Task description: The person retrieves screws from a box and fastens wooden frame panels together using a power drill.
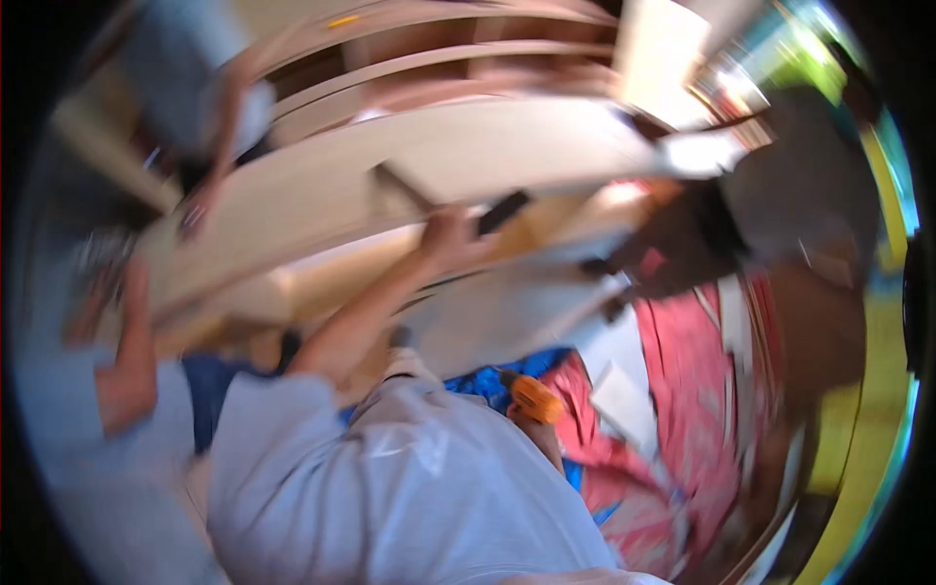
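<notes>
My left arm reaches forward over a long pale board (546, 146). My left hand (451, 237) is closed round a blurred tool that looks like a hammer, with a dark block (504, 212) on one side and a brownish bar (405, 187) on the other. Low beside my body, my right hand (536, 429) grips an orange power drill (535, 398), its front toward the upper left. Part of that hand is hidden behind the drill and my shirt. Motion smears much of the picture.
Open wooden compartments (419, 58) stand beyond the board. Another person's arm (219, 146) reaches to its left end; more arms (136, 361) show at far left. At right, a person in dark clothing (799, 195) leans in. Red sheeting (682, 390) and a white piece (624, 402) lie below.
</notes>
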